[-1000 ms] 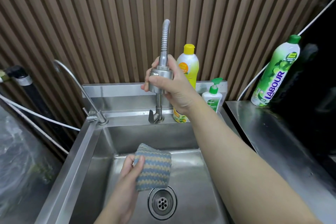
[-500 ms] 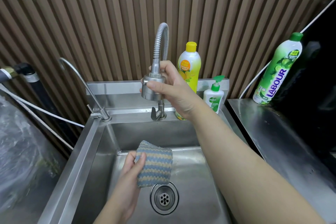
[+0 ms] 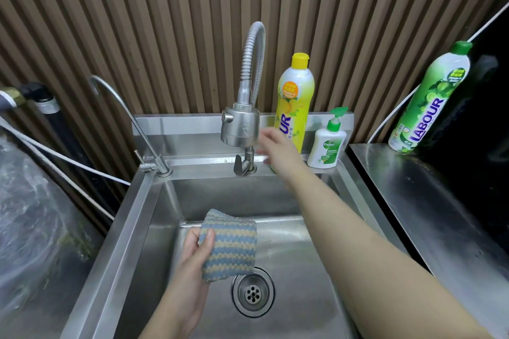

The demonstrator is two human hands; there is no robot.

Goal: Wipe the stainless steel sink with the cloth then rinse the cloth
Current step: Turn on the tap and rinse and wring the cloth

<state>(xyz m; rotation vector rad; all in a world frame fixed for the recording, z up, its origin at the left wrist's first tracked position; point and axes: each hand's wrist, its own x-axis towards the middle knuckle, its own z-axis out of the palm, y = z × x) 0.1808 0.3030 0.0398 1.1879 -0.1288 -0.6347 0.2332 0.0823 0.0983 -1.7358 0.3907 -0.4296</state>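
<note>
Holding the striped cloth (image 3: 230,248) low in the sink (image 3: 115,242), just left of the drain (image 3: 253,293), the left grip (image 3: 192,270) clasps its left edge. Farther back, the right grip (image 3: 275,146), blurred and released, hovers beside the spray head (image 3: 241,126), above the tap lever (image 3: 239,166). Rinsing looks next: best center the cloth under the head and open the lever gently.

A wall of narrow brown vertical slats (image 3: 165,36) fills the whole back, evenly lit. At the right, a stainless steel tabletop (image 3: 429,201) catches bright reflections, with a glossy black panel (image 3: 490,124) rising behind it. At the left, a black pipe with a metal fitting (image 3: 48,104) stands against the slats, above crinkled clear plastic sheeting (image 3: 33,215).
</note>
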